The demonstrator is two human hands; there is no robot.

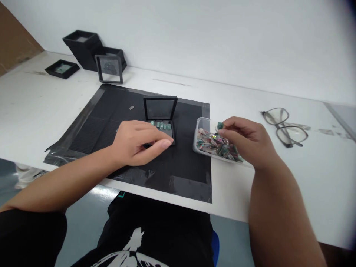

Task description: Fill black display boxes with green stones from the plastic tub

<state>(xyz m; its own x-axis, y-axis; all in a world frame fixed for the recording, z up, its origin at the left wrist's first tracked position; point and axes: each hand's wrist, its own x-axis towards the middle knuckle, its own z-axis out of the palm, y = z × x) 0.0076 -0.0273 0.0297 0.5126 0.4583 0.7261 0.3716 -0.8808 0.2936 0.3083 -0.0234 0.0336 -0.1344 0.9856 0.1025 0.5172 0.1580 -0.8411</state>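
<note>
A small black case (160, 115) stands open on a black mat (178, 163), its lid upright and a row of green pieces along its inside. My left hand (136, 142) rests on the case's front edge, fingers curled around it. To the right, a clear plastic tray (200, 128) holds several multicoloured pieces. My right hand (246, 139) hovers over that tray and pinches one small green piece (220, 125) between thumb and fingertips.
Eyeglasses (285, 128) lie on the white table at the right. Black boxes (83, 46) and an upright framed case (109, 68) stand at the back left, a flat black tray (62, 69) beside them. A tiny grey piece (131, 108) lies on the mat.
</note>
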